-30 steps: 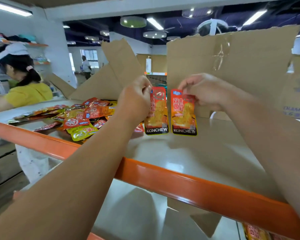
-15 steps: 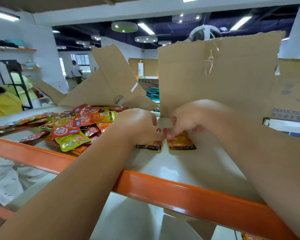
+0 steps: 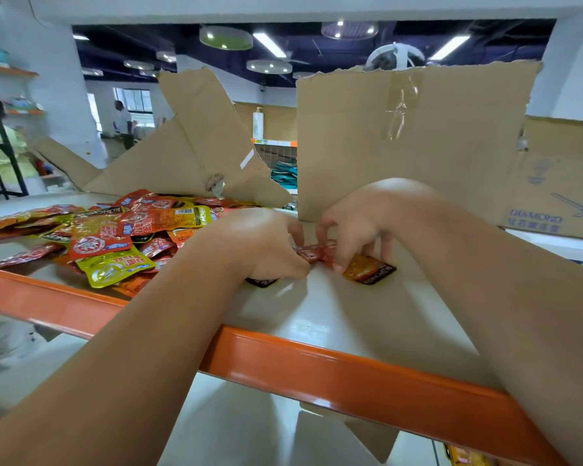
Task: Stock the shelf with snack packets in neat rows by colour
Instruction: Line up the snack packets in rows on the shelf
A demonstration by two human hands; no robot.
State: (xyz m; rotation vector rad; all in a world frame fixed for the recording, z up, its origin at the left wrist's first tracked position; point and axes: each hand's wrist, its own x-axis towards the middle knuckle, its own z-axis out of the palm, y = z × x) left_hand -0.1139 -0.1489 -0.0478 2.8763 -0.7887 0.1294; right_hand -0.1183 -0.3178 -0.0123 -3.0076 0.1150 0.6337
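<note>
At your far left a loose pile of red, orange and yellow-green snack packets (image 3: pixel 115 237) lies on the shelf (image 3: pixel 317 317), behind its orange front rail (image 3: pixel 317 375). Beside the pile your left hand (image 3: pixel 260 243) curls down over one orange packet (image 3: pixel 261 281), its grip pinching the red top edge, and only the black bottom strip shows beneath your palm. Just to the right, your right hand (image 3: pixel 357 216) pinches the red top of a second orange packet (image 3: pixel 367 269), which lies flat on the shelf in front of a cardboard sheet (image 3: pixel 401 146).
</note>
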